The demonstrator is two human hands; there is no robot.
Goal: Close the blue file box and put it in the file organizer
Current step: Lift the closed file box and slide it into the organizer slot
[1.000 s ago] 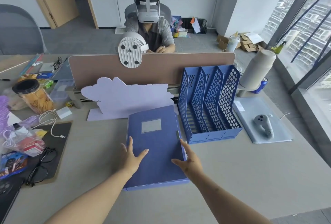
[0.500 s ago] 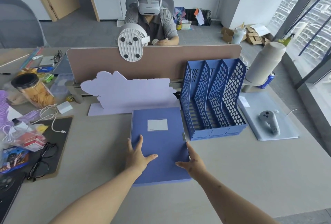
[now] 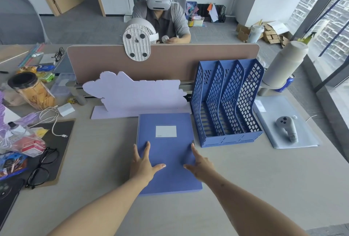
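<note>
The blue file box (image 3: pixel 167 152) lies flat on the desk with its lid down and a white label near its far end. My left hand (image 3: pixel 142 164) rests flat on the lid near the left edge, fingers spread. At the box's right edge my right hand (image 3: pixel 198 163) lies with fingers apart, the index finger reaching the small clasp. Neither hand grips the box. The blue mesh file organizer (image 3: pixel 226 103) stands upright just right of the box, with three slots that hold nothing.
A white cloud-shaped board (image 3: pixel 135 94) stands behind the box against a brown divider (image 3: pixel 170 60). A grey controller (image 3: pixel 287 129) lies on a folder at right. Clutter at left: jar (image 3: pixel 31 90), cable, glasses (image 3: pixel 42 167). Another person sits across the desk.
The lid has settled flat and both hands have slid slightly forward on the box. The view has shifted a little closer.
</note>
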